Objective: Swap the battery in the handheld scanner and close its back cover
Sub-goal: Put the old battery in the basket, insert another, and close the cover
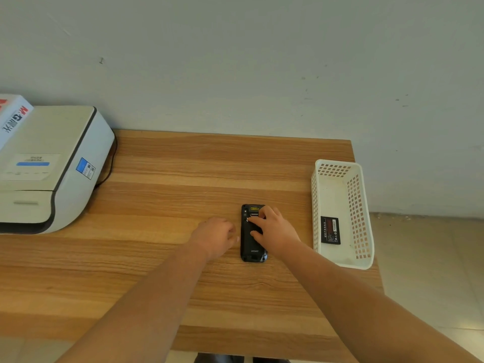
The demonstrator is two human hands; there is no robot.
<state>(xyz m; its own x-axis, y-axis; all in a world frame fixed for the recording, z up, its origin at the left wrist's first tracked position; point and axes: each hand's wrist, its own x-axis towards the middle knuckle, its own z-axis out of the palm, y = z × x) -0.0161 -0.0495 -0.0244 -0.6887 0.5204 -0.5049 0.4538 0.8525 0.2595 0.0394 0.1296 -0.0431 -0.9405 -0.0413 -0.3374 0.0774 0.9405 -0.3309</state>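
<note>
Right hand (272,230) presses spread fingers on one scanner (252,242); left hand (214,235) curls beside it, grip unclear. One battery (330,230), one basket (340,260), wood table (183,179), grey wall (235,61).

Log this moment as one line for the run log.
scanner: face down on table | right hand: fingers on its back | left hand: beside it | battery: in basket

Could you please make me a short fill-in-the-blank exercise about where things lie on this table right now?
1. The scanner lies with its screen facing ____.
2. The spare battery lies inside the white ____.
3. The printer stands at the table's ____ end.
4. The right hand rests its fingers on the scanner's ____.

Missing words: down; basket; left; back
</note>
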